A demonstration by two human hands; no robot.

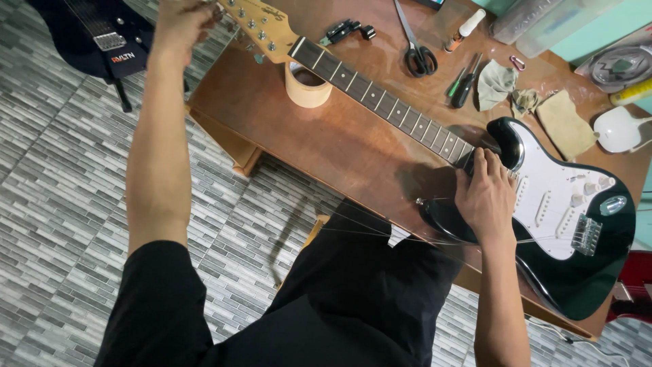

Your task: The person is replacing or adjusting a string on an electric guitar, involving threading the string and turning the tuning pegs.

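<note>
A black electric guitar (pixel 591 272) with a white pickguard (pixel 550 197) lies slantwise on a brown wooden table (pixel 353 149). Its neck (pixel 380 102) runs up-left to a pale headstock (pixel 261 27), propped on a roll of tan tape (pixel 307 87). My left hand (pixel 182 24) is stretched out to the tip of the headstock with its fingers closed there. My right hand (pixel 485 194) presses down where the neck meets the body, fingers curled over the last frets. Thin loose strings (pixel 380 234) trail off the table's edge over my lap.
On the table behind the neck lie scissors (pixel 418 54), two screwdrivers (pixel 464 85), a small bottle (pixel 465 28), a black clip tool (pixel 343 30), crumpled cloths (pixel 496 83) and a tan pad (pixel 567 122). A second dark guitar (pixel 95 34) stands on the tiled floor (pixel 61 177) at the upper left.
</note>
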